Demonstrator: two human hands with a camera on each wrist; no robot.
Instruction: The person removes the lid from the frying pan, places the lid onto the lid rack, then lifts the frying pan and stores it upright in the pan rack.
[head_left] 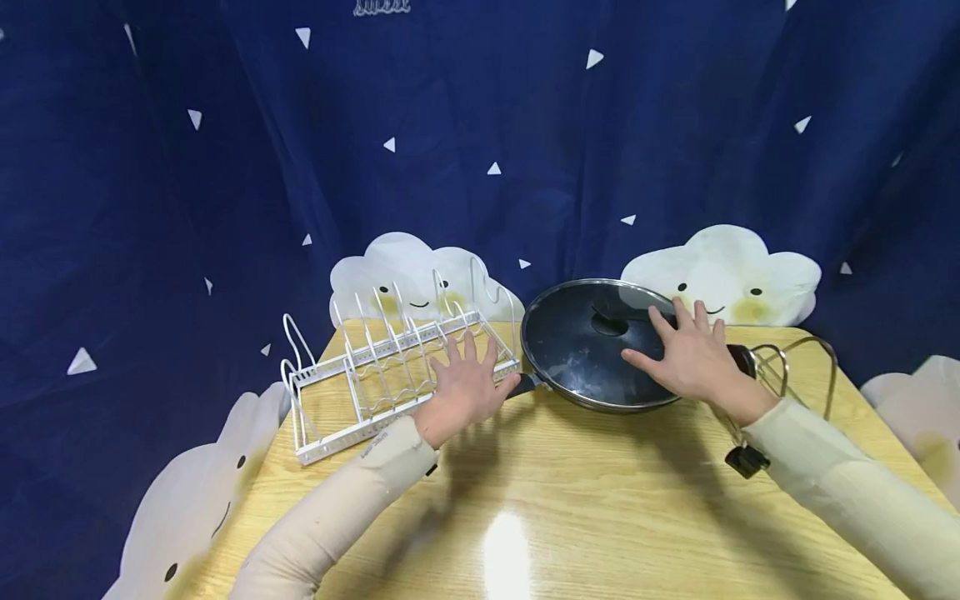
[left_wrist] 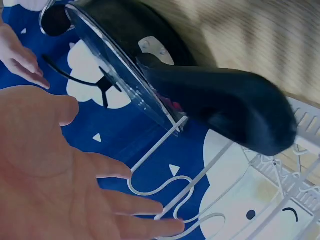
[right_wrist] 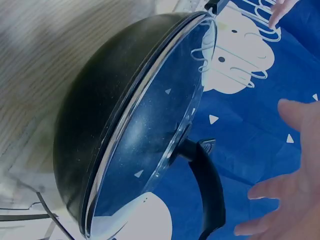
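Observation:
A black pan with a glass lid sits at the back of the wooden table, its dark handle pointing left. My left hand hovers with fingers spread over the right end of a white wire rack, just left of that handle. The left wrist view shows the bare palm below the handle. My right hand is spread above the pan's right side. Its fingers stand apart from the lid's black knob and hold nothing.
A bent metal wire stand sits at the table's back right, behind my right wrist. A dark blue curtain with white clouds hangs close behind the table. The table's edges fall away at the left and right.

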